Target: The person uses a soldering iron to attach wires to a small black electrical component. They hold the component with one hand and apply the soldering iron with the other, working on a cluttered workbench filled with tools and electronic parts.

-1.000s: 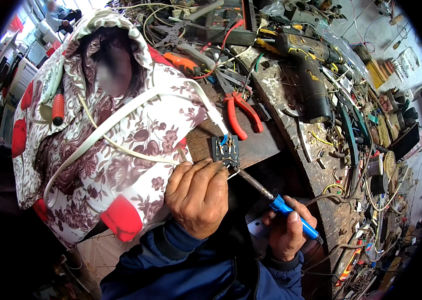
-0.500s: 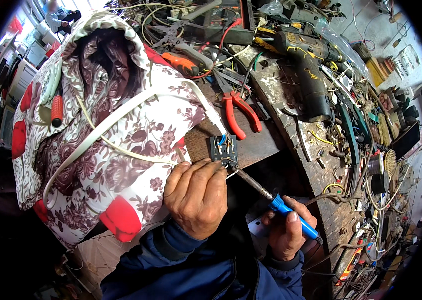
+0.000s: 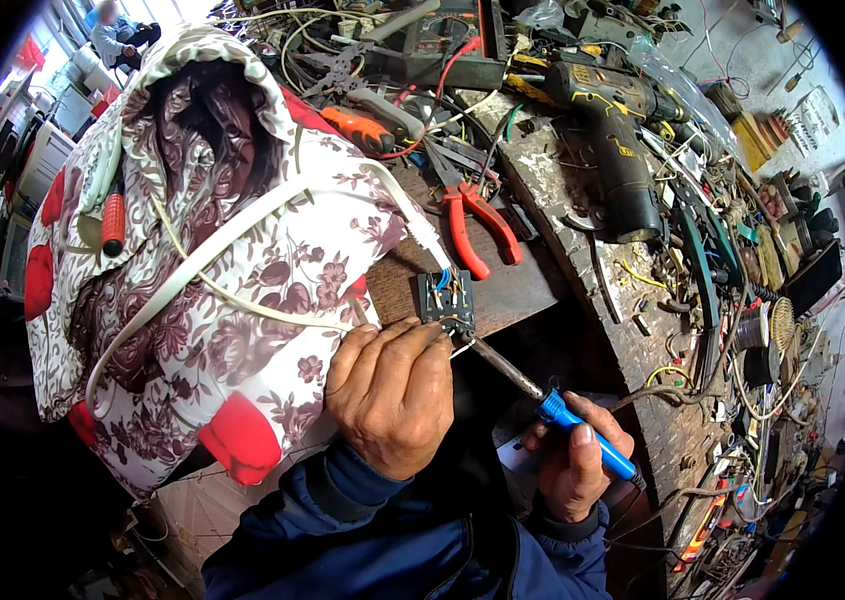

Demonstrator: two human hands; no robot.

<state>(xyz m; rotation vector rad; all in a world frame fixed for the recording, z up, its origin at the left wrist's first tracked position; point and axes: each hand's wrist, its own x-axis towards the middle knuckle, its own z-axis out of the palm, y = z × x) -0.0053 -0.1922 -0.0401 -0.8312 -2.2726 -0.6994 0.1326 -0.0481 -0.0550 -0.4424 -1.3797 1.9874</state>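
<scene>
My right hand [image 3: 578,475] grips the blue handle of a soldering iron [image 3: 561,412]. Its metal shaft slants up to the lower edge of a small black circuit board [image 3: 448,300], where the tip appears to touch; the exact contact is too small to make out. My left hand [image 3: 391,400] is closed, fingers curled together just below the board, around a thin white cable [image 3: 288,316] that runs in from the left. A short white wire end shows past the fingertips. Blue and brown wires from a thick white cable [image 3: 233,230] join the board's top.
A floral cloth bundle [image 3: 283,290] fills the left side. Red-handled pliers [image 3: 483,228] lie beyond the board on the wooden surface [image 3: 518,290]. A cordless drill [image 3: 623,150] and many hand tools and wires crowd the worn bench [image 3: 583,265] at right. A seated person [image 3: 121,38] is far back left.
Almost nothing has moved. Both hands, the soldering iron and the board hold nearly the same places, with only a slight shift of the view.
</scene>
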